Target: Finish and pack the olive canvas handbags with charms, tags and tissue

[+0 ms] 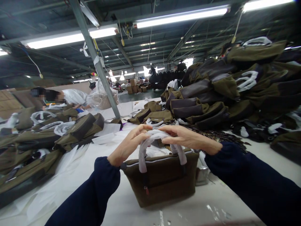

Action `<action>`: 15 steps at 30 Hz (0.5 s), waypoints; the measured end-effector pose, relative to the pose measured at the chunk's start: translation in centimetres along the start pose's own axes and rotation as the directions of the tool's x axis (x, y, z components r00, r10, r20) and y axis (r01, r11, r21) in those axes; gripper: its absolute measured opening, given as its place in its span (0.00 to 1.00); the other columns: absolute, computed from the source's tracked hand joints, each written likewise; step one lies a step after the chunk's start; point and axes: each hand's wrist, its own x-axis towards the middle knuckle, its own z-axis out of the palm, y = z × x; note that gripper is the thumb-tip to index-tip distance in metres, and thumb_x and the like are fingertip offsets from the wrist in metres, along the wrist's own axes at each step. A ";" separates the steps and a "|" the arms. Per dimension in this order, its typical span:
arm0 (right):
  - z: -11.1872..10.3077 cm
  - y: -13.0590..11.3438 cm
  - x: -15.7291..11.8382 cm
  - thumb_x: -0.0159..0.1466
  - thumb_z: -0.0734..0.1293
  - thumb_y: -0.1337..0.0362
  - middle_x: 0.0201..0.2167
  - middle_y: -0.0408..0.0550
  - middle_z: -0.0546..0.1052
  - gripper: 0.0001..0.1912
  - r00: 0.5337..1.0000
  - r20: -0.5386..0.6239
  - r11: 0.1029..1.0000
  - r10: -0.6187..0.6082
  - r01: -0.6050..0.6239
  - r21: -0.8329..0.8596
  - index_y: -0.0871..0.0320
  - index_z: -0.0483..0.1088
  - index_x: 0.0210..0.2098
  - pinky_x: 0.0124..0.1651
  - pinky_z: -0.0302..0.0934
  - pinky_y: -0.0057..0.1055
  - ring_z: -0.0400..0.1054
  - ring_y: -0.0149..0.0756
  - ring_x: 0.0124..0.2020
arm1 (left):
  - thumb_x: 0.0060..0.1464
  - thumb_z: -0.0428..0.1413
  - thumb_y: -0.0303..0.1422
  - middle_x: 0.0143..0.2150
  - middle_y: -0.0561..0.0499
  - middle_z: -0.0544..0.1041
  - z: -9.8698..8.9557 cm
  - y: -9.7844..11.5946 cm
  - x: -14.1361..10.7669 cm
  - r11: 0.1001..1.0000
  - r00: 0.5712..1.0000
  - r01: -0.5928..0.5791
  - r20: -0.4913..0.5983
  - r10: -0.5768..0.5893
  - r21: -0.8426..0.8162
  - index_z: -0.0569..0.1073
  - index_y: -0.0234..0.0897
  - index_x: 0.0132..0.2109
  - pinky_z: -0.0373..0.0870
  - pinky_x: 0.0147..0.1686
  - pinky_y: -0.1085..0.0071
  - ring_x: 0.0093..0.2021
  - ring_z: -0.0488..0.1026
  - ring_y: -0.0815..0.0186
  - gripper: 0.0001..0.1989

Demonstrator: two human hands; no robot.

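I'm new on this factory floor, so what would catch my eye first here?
Front and centre, the left hand and right hand hold the white-wrapped handles of an olive-brown zippered handbag standing on a white table. Behind it to the right rises a large heap of similar bags, under long fluorescent lights.

The left hand [129, 144] and right hand [188, 138] hide the tops of the wrapped bag handles [143, 153].
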 end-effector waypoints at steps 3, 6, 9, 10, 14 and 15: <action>0.7 0.0 1.0 0.63 0.68 0.52 0.33 0.42 0.71 0.18 0.999 0.035 0.999 0.040 -0.039 -0.034 0.58 0.72 0.46 0.34 0.55 0.27 0.63 0.33 0.34 | 0.57 0.58 0.39 0.41 0.51 0.74 0.1 0.2 0.4 0.999 0.998 -0.011 0.061 0.008 0.050 0.69 0.37 0.54 0.69 0.36 0.70 0.34 0.72 0.66 0.20; 0.8 0.5 1.5 0.60 0.71 0.51 0.29 0.40 0.67 0.18 0.996 0.046 0.997 0.071 -0.071 0.006 0.58 0.70 0.40 0.30 0.51 0.26 0.60 0.31 0.30 | 0.52 0.62 0.36 0.40 0.51 0.73 0.0 0.2 0.8 0.997 0.988 -0.003 0.154 -0.009 0.075 0.71 0.36 0.50 0.69 0.33 0.73 0.34 0.70 0.68 0.19; 0.6 1.1 1.4 0.60 0.70 0.49 0.28 0.39 0.66 0.19 0.998 0.041 0.996 0.058 -0.060 0.065 0.58 0.68 0.36 0.28 0.49 0.26 0.59 0.30 0.28 | 0.52 0.63 0.34 0.39 0.52 0.72 -0.1 0.1 1.0 0.999 0.978 -0.009 0.207 0.001 0.037 0.71 0.36 0.48 0.70 0.33 0.73 0.35 0.70 0.68 0.18; 0.5 1.2 1.4 0.60 0.70 0.48 0.27 0.39 0.66 0.19 0.998 0.027 0.996 0.052 -0.054 0.074 0.58 0.67 0.35 0.28 0.49 0.26 0.59 0.30 0.28 | 0.52 0.63 0.34 0.39 0.52 0.72 -0.1 0.0 1.0 0.999 0.977 -0.009 0.213 0.002 0.031 0.71 0.36 0.48 0.71 0.33 0.73 0.35 0.70 0.69 0.17; 1.0 1.2 1.4 0.59 0.71 0.52 0.25 0.37 0.63 0.17 0.999 -0.027 0.998 0.043 -0.041 0.045 0.58 0.65 0.32 0.28 0.47 0.26 0.56 0.29 0.27 | 0.53 0.62 0.34 0.34 0.54 0.72 -0.3 -0.1 1.1 0.998 0.967 0.044 0.250 -0.053 0.042 0.69 0.36 0.45 0.70 0.29 0.74 0.29 0.71 0.71 0.14; 1.1 1.1 1.4 0.58 0.71 0.53 0.25 0.37 0.62 0.16 0.998 -0.049 0.999 0.036 -0.035 0.024 0.58 0.64 0.31 0.27 0.46 0.26 0.55 0.28 0.26 | 0.53 0.61 0.34 0.32 0.54 0.72 -0.2 -0.2 1.1 0.997 0.964 0.059 0.259 -0.068 0.045 0.68 0.36 0.44 0.70 0.28 0.74 0.28 0.71 0.71 0.13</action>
